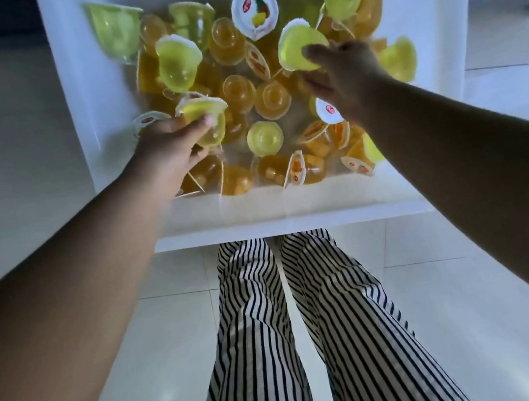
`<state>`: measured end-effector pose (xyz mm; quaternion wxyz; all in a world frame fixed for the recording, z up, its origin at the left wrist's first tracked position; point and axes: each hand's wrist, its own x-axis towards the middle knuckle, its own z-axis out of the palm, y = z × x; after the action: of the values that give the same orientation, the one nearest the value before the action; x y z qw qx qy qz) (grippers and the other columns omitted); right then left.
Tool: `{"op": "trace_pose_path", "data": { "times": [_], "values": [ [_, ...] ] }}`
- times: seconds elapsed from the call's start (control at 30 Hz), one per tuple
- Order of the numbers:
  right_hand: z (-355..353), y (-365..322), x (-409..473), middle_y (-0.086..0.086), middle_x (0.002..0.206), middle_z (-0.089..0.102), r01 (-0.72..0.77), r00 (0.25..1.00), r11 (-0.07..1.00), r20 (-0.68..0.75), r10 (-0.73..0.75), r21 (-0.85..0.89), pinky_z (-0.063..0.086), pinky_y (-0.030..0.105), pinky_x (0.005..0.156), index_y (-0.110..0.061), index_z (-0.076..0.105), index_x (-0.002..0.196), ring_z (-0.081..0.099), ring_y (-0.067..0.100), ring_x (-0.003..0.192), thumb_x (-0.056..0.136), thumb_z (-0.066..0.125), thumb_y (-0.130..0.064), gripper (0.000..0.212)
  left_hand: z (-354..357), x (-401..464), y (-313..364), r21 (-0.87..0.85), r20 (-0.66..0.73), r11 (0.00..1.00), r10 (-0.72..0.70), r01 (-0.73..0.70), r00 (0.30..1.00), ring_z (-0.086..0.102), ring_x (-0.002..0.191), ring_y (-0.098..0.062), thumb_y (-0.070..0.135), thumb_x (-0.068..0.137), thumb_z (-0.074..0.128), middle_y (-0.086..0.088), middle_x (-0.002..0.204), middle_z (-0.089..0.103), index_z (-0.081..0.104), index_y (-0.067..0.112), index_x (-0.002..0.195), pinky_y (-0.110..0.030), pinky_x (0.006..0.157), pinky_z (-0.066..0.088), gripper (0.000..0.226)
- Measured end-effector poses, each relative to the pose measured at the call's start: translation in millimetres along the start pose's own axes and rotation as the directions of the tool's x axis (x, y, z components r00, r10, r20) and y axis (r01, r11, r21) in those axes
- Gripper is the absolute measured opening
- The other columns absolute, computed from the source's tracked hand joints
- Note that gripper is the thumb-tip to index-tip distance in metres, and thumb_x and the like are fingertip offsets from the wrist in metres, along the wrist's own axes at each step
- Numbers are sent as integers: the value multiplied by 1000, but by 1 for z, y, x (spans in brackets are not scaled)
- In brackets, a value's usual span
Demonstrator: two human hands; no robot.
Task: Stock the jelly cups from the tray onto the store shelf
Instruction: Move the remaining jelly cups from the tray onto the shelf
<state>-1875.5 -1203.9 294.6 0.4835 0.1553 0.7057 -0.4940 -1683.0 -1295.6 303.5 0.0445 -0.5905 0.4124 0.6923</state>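
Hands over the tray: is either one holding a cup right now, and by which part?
Left hand grips a yellow jelly cup round its side wall. Right hand pinches a green jelly cup at its rim.

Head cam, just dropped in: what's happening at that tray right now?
A person stands over a white tray heaped with jelly cups. The left hand grips a yellow cup near the tray's left side. The right hand pinches a green cup further back. No shelf is in view.
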Motion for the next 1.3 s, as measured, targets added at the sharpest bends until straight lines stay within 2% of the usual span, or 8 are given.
{"op": "trace_pose_path", "data": {
  "times": [0.13,0.27,0.43,0.57,0.67,0.83,1.07,1.3],
  "values": [
    [17,-14,8,7,111,53,48,998,922,-6,-55,-385,50,22,55,-20,39,123,62,22,88,85,62,-13,46,3,8,4,-222,-20,972,-89,83,996,62,95,-12,18,91,56,0,94,65,57,17,88,-27,90,48,3],
    [14,-22,11,11,96,56,50,999,566,35,-37,-823,53,25,62,-7,54,120,62,22,77,84,62,-19,39,7,15,1,-287,-20,953,-106,96,994,59,105,-17,17,89,58,0,99,64,56,16,93,-29,96,45,4],
    [16,-2,17,14,115,53,37,998,376,11,-70,-926,56,34,76,-2,23,141,62,26,93,80,68,-33,82,8,13,-8,-162,-82,986,34,-47,996,61,101,-15,16,85,65,-3,106,64,57,7,117,-17,73,51,34],
    [22,-3,4,9,91,50,42,990,285,2,-138,-958,42,29,76,-6,47,121,56,27,108,85,62,-36,49,2,-6,1,-170,-43,984,38,-45,998,62,89,-8,15,86,63,1,95,64,60,15,103,-15,69,50,18],
    [25,-9,-23,1,72,48,15,990,548,-64,-125,-837,40,28,67,-18,48,82,55,22,87,84,61,-44,29,-8,-28,23,-170,-30,979,113,-117,993,64,84,-3,17,85,64,2,95,66,62,14,103,-13,69,52,19],
    [22,-60,-113,3,68,49,70,997,952,36,-62,-297,44,13,50,-8,56,95,54,6,49,87,63,-21,17,-12,-85,89,-119,-25,951,283,-284,959,66,81,-7,17,84,65,-2,97,66,61,9,103,-19,76,55,22],
    [-22,-185,-259,8,77,64,283,950,951,98,-296,121,55,25,69,-9,59,79,66,12,60,92,53,-12,15,28,-201,229,-84,186,774,631,-627,754,65,77,-4,15,86,61,10,82,68,62,21,84,-13,70,54,6],
    [-99,-305,-383,14,90,65,618,765,742,23,-644,259,57,25,72,-8,60,85,69,17,67,91,52,-11,10,91,-322,350,-160,326,538,820,-828,470,66,65,1,3,84,59,14,65,70,62,18,80,-18,70,57,16]
  ]
}}
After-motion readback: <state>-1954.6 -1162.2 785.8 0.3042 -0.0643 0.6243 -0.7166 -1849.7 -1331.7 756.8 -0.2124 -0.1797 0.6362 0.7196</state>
